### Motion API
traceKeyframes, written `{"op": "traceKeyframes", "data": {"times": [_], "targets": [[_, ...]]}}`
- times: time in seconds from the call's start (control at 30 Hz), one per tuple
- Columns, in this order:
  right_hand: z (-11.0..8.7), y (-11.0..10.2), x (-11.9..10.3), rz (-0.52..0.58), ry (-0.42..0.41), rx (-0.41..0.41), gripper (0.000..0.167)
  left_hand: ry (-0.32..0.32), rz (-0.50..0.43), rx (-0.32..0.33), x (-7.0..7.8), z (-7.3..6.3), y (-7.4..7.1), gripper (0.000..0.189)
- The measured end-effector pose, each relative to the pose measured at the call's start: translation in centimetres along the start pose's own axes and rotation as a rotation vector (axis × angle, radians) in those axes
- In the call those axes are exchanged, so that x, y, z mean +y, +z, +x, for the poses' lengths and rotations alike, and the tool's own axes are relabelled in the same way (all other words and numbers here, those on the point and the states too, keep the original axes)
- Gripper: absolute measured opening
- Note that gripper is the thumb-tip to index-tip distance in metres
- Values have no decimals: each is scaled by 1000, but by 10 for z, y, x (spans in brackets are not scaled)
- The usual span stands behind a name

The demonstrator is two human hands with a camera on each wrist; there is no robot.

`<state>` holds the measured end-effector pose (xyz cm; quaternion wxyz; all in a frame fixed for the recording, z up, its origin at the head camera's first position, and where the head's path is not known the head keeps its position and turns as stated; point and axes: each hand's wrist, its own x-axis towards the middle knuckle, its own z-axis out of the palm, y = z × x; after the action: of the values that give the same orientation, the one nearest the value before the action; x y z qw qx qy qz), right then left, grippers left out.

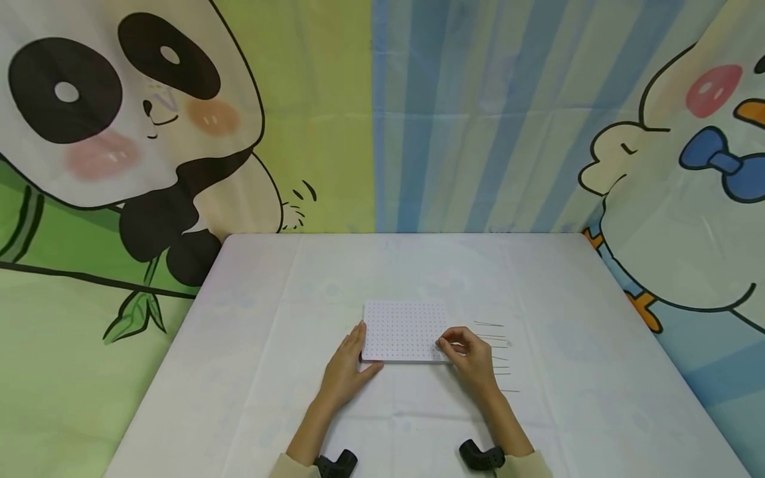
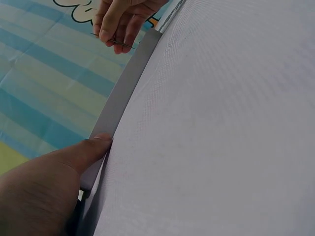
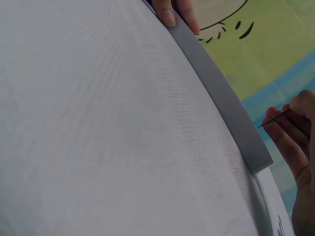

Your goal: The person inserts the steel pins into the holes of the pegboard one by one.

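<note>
A white board (image 1: 405, 328) with rows of small holes lies flat on the table. My left hand (image 1: 346, 362) rests against its near left corner, fingers straight along the left side and thumb on the front edge. Over the board's near right part, my right hand (image 1: 469, 355) pinches a thin needle (image 3: 269, 120) between thumb and fingertips. The needle slants with its lower tip right at the board's top in the right wrist view. In the left wrist view, the right hand (image 2: 127, 22) shows beyond the board's front edge (image 2: 120, 101).
Several thin needles (image 1: 490, 324) lie in a loose column right of the board, some partly behind the right hand. The white-covered table (image 1: 299, 285) extends around them. A cartoon-printed curtain (image 1: 478, 119) hangs behind the table. Black devices (image 1: 337, 465) sit at both wrists.
</note>
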<state>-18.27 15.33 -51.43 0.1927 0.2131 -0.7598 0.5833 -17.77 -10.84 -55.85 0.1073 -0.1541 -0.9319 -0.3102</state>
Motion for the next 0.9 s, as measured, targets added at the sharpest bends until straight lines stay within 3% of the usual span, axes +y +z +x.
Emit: {"op": "traceKeyframes", "data": {"times": [0.2,0.53,0.9], "targets": [[0,1,2,2,-14,-1,14,21,11,18,0,0,0,88],[-2,1,7,-39,-39,-22,21,-7,8,-24,0,1,1,87],[-1,3,9,-16,-22,-24,14,-10,22,-16,-1,1,0,88]]}}
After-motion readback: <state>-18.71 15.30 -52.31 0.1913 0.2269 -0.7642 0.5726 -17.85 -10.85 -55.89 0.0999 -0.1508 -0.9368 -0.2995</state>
